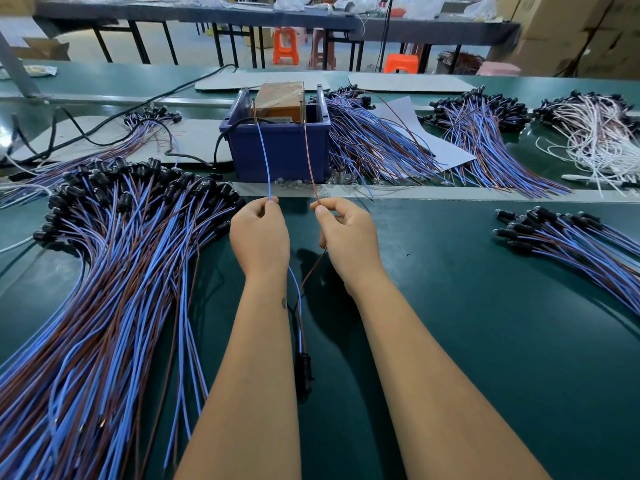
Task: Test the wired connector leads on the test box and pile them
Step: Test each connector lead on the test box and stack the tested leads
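One lead is being held over the green bench (485, 306): its blue wire (266, 161) and brown wire (309, 157) are reaching up to the two posts on the test box (277, 147), its black connector (303, 370) hanging between the forearms. Left hand (259, 237) is pinching the blue wire with curled fingers; right hand (348, 237) is pinching the brown likewise. A big lead pile (104, 271) is lying left, a smaller pile (571, 244) right.

Glossy blue plastic test box (277, 154) on a smooth, matt green bench top (485, 341); plastic-sheathed leads (104, 271), cardboard cartons (571, 32).
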`<state>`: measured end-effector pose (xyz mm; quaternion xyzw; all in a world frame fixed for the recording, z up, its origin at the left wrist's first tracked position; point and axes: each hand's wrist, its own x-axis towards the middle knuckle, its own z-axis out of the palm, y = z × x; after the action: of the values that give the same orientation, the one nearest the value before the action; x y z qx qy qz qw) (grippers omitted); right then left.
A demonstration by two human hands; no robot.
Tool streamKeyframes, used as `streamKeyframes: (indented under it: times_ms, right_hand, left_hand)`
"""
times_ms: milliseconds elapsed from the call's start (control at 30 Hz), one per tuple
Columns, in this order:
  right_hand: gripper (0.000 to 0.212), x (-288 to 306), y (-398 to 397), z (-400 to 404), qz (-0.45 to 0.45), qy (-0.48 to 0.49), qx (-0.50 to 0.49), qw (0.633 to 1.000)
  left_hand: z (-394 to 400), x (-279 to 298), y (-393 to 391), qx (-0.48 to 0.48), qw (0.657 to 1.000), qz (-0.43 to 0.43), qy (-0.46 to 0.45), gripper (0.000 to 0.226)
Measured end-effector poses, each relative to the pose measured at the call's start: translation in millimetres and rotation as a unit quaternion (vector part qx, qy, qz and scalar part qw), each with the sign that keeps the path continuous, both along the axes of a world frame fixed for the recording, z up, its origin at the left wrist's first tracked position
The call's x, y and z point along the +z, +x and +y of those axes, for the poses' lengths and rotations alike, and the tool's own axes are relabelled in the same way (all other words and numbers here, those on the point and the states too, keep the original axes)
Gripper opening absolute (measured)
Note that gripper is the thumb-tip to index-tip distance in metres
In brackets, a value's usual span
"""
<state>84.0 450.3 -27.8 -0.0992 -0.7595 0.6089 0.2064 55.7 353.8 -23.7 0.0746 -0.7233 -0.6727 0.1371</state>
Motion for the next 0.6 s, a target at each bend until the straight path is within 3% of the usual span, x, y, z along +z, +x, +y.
streamKeyframes:
  times_ms: [400, 600]
  right_hand:
    - [0.015, -2.0, -1.9, -0.5, 0.004, 0.006, 0.001, 1.000]
    - [0.015, -1.9, -1.7, 0.0, 0.002, 0.013, 0.002, 1.000]
  left_hand:
    - [-0.6, -3.2, -2.1, 0.003, 1.000, -0.003, 0.027, 0.018]
    - [-1.2, -2.9, -3.3, 0.002, 1.000, -0.009, 0.025, 0.027]
